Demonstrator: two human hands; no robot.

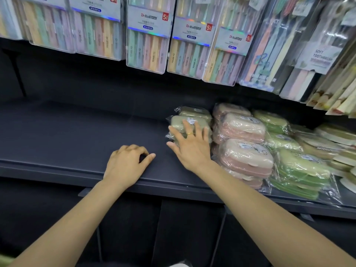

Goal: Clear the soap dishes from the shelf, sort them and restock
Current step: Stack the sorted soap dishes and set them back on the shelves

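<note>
Plastic-wrapped soap dishes fill the right part of the dark shelf [67,132]. A pale olive soap dish [179,121] lies on a short stack at the left end of the row. My right hand [189,144] rests flat on it, fingers spread and straight, a gold ring on one finger. Another olive dish [194,111] sits behind it. Pink soap dishes [244,130] are stacked to the right, then green soap dishes [300,168]. My left hand [126,163] rests on the bare shelf near its front edge, fingers loosely curled, holding nothing.
Packs of pastel toothbrushes [148,47] hang above the shelf, reaching down close to the dishes at the right. More pale flat packages [335,135] lie at the far right. The shelf's front lip [57,166] runs below my wrists.
</note>
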